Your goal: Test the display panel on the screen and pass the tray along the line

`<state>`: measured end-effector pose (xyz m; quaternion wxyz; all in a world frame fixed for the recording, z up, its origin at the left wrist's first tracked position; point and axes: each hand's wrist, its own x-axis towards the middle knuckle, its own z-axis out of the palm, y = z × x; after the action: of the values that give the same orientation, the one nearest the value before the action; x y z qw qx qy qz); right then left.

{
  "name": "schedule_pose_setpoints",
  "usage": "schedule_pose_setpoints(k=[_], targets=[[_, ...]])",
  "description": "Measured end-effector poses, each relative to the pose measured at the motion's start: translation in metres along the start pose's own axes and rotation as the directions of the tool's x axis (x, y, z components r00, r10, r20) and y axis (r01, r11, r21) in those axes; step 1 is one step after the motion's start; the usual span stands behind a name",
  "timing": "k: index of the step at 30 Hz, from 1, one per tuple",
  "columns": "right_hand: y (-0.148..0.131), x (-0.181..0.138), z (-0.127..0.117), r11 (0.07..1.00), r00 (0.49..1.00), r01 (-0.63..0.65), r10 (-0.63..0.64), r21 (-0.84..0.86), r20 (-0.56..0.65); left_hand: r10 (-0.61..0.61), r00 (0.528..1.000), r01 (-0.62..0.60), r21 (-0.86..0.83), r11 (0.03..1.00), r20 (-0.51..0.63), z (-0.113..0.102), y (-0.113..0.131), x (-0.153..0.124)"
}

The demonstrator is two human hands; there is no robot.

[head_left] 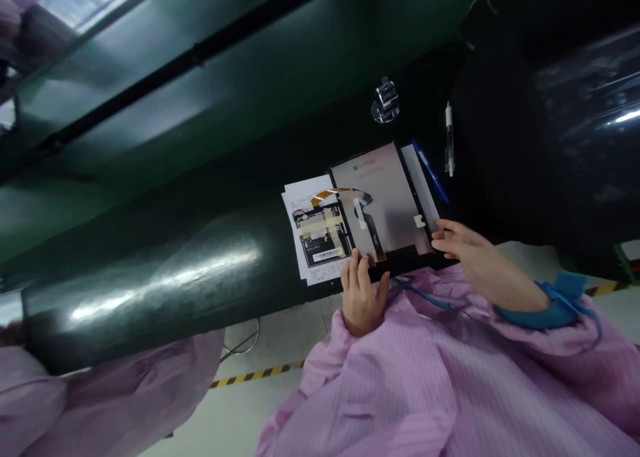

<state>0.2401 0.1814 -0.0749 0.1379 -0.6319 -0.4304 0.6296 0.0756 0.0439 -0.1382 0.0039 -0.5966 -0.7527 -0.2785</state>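
Note:
A display panel (390, 190) with a silver back and black border lies at the table's edge in front of me. An orange-and-black flex cable (369, 220) runs across its back to a smaller black circuit module (320, 233) with tape and a barcode label, at its left. My left hand (363, 300) rests its outstretched fingers on the panel's lower left edge, beside the module. At the panel's lower right side, my right hand (467, 250) has its fingers extended, close to or touching the edge; the exact contact is unclear. Printed sheets (300, 263) lie beneath.
A blue pen (431, 171) lies beside the papers, and a white-and-clear pen (449, 140) farther right. Beyond the panel stands a shiny metal tally counter (386, 100). A blue wrist strap (550, 303) circles my right wrist. Another person's pink sleeve (135, 390) shows at lower left.

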Motion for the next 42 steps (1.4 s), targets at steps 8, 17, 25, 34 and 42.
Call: schedule_pose_setpoints(k=[8, 17, 25, 34, 42], targets=[[-0.016, -0.042, 0.011, 0.792, 0.871, 0.457, -0.491, -0.405, 0.022, -0.107, 0.989, 0.134, -0.314, 0.940, 0.100, -0.021, -0.011, 0.007], [-0.044, -0.075, 0.070, 0.506, 0.603, 0.796, -0.712, -0.334, 0.359, -0.393, 0.881, 0.355, -0.917, 0.184, 0.263, -0.065, -0.014, 0.086], [-0.022, -0.038, 0.099, 0.763, 0.722, 0.647, -0.606, -0.016, 0.334, -0.541, 0.743, 0.506, -0.860, 0.068, 0.394, -0.089, -0.009, 0.098], [-0.008, -0.024, 0.108, 0.620, 0.540, 0.779, -0.740, 0.095, 0.401, -0.663, 0.609, 0.533, -0.844, -0.064, 0.435, -0.092, -0.011, 0.103], [0.001, 0.010, 0.096, 0.845, 0.770, 0.531, -0.513, 0.066, 0.380, -0.594, 0.578, 0.586, -0.791, -0.176, 0.560, -0.097, -0.027, 0.099]])
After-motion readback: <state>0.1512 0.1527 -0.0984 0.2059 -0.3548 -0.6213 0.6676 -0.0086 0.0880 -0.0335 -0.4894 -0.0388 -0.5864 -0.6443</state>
